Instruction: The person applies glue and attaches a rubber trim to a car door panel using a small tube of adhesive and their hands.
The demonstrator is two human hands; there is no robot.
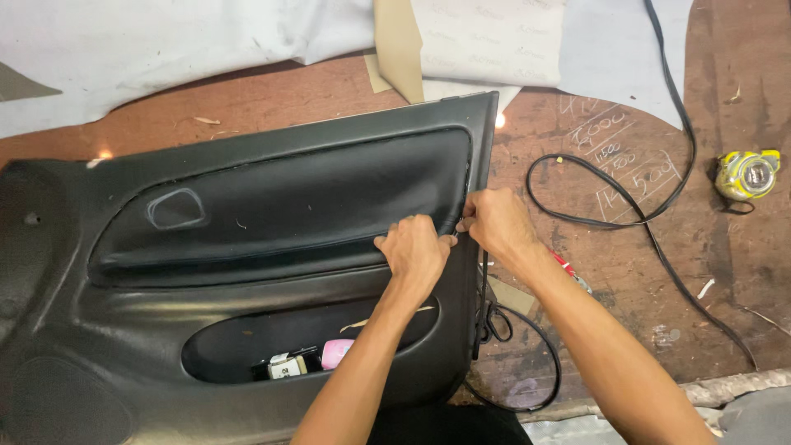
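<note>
Bare wood right of door panel (247, 239), black cable (651, 222) looping across (yellow tape measure (746, 175) beyond)

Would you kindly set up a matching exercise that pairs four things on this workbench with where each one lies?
Things:
1. tape measure
2. pink object
3. scissors
4. white fabric

Places:
A. in the lower pocket of the door panel
B. along the far edge of the table
C. far right of the table, by itself
D. just off the panel's right edge, below the right hand

Pairs: 1-C, 2-A, 3-D, 4-B
</note>
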